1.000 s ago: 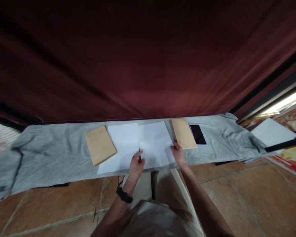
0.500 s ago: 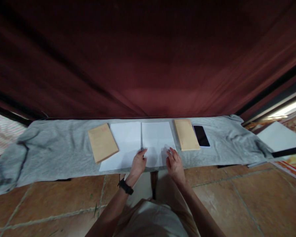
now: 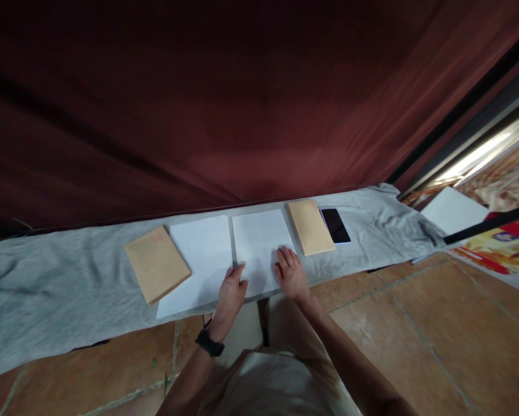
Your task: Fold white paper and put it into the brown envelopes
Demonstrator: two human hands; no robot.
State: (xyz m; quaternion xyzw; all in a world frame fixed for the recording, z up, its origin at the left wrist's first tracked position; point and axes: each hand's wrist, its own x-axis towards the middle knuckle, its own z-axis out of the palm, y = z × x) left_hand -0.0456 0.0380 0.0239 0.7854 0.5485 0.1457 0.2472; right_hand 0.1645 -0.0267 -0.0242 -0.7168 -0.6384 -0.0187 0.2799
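Two white sheets of paper lie side by side on a grey cloth, a narrow strip of cloth showing between them. My left hand [image 3: 232,293] rests at the lower left edge of the right sheet [image 3: 259,234], index finger and thumb apart; its other fingers are partly hidden. On that sheet's lower right part, my right hand [image 3: 292,275] lies with fingers stretched out, palm down. The left sheet [image 3: 203,251] is partly covered by a brown paper envelope [image 3: 158,264]. Beside the right sheet is another brown envelope [image 3: 310,226], touched by neither hand.
A dark-screened phone [image 3: 336,225] lies right of the right envelope. The grey cloth [image 3: 90,289] covers a long narrow surface against a dark red curtain [image 3: 251,144]. A white panel [image 3: 454,211] and a colourful printed box [image 3: 502,254] stand at the right, above the tiled floor [image 3: 398,323].
The view has turned, shifting the scene left and tilting it. My right hand has gone from hovering with curled fingers to lying flatter on the right sheet. My left hand stays near the gap.
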